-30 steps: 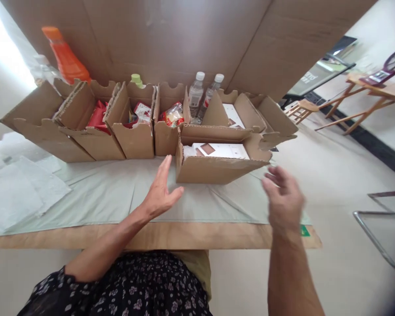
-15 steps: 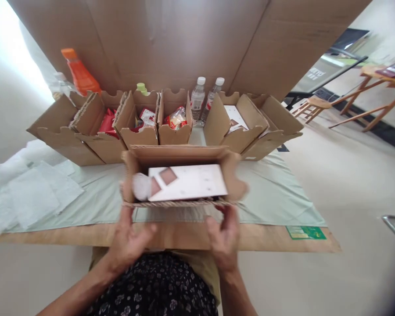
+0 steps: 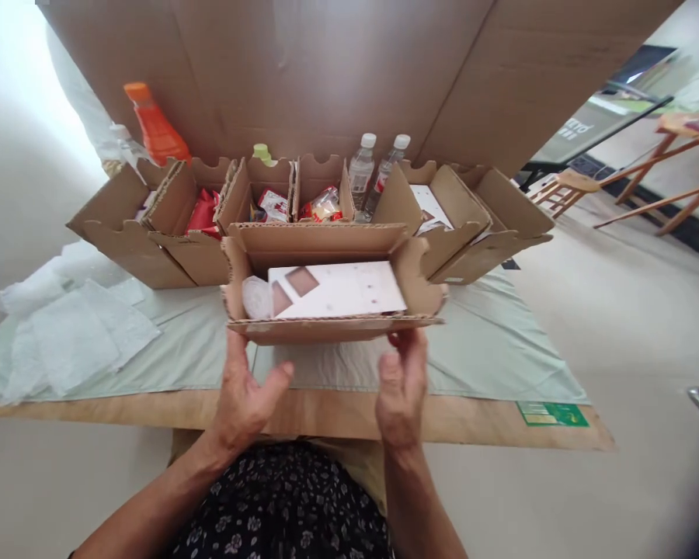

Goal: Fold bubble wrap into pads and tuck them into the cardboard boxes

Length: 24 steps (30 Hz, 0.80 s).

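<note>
A long open cardboard box (image 3: 320, 332) is held up over the cloth in front of me, tipped so that its inside shows. My left hand (image 3: 245, 402) supports its left end, fingers going under the bottom edge and thumb standing apart. At the right end, my right hand (image 3: 404, 400) grips from below, its fingertips partly hidden behind the box. Inside lies a white carton (image 3: 349, 289) with brown squares printed at its left. Beside it is a translucent, crumpled-looking round item (image 3: 257, 296), perhaps wrapped in plastic; its contents cannot be made out.
Behind stands a row of cardboard bins (image 3: 195, 260), some holding snack packets (image 3: 326, 206). Two clear bottles (image 3: 361, 167) stand in a gap, and an orange bottle (image 3: 157, 128) behind at left. Bubble wrap sheets (image 3: 81, 334) lie left on the pale green cloth (image 3: 489, 349).
Both hands have moved the box up and away from me, toward the row of bins. The view has shifted slightly, and the box's front wall now shows more.
</note>
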Available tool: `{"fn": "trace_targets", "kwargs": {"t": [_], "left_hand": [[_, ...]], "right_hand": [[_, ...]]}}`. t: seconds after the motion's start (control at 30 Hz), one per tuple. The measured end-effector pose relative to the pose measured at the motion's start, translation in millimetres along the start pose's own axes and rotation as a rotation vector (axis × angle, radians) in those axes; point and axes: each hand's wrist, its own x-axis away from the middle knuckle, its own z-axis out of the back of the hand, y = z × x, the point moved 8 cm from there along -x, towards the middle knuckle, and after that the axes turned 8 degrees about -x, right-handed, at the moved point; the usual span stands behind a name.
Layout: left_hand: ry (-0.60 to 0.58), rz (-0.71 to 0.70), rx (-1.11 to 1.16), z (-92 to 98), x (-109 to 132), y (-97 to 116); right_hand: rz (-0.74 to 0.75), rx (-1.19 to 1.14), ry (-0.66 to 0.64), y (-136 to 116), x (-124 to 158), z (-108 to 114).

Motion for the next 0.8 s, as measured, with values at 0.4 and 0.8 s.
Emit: {"fn": "trace_targets", "kwargs": {"t": [0.4,0.8], "left_hand": [[-0.139,0.039,-0.066,-21.3,29.9,-13.9],[-0.485,-0.048,0.072,-85.1,62.6,26.5]], "right_hand": [[-0.021,-0.053,0.144,39.1,-6.6,-0.2],[0.100,-0.159,0.016,89.3,-132.8,-1.6]]}}
